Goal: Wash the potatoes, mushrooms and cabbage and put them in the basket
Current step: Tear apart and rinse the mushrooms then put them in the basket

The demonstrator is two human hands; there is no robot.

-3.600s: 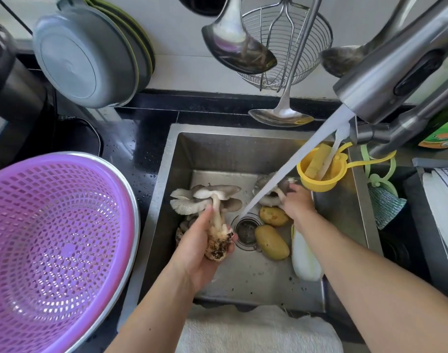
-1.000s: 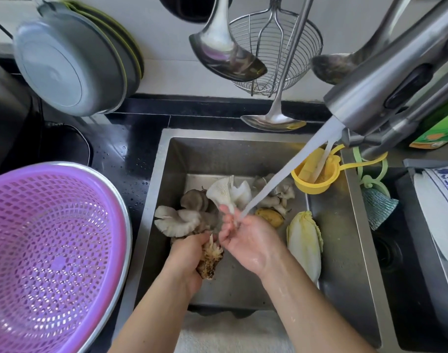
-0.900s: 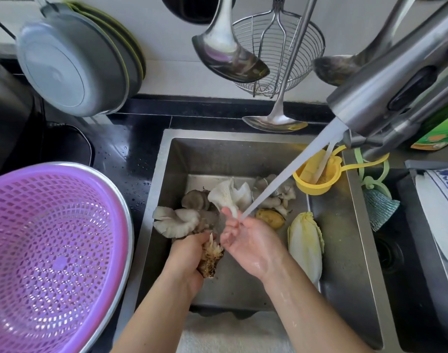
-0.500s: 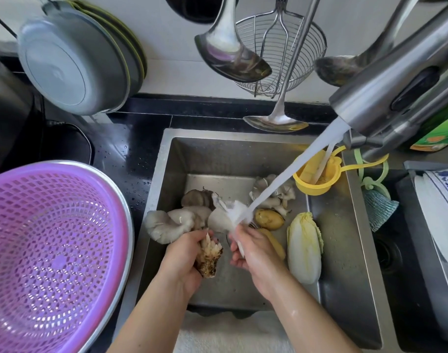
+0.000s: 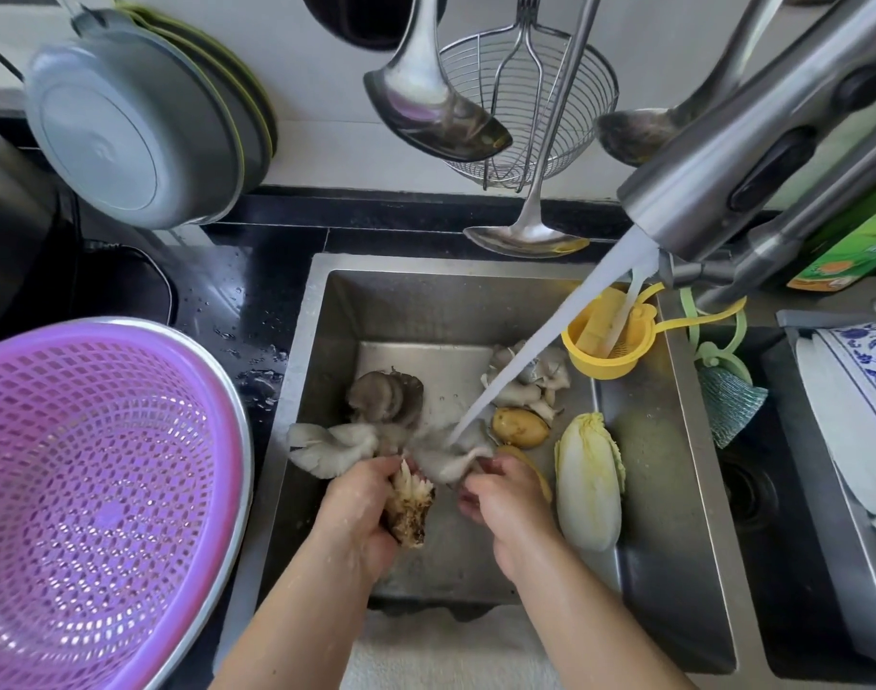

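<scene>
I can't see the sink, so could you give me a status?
Left hand grips grey oyster mushroom cluster; right hand rubs it under water. Purple plastic basket empty.

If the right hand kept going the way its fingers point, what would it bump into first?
Probably the wet mushroom under the water: the right hand points up and left at it, fingertips already touching it. Depth is hard to judge.

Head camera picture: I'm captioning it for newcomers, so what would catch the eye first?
The stream of water slanting from the tap at upper right down into the sink, onto the mushroom cluster that the left hand and right hand hold. Next, the big purple basket at left, with nothing in it.
</scene>
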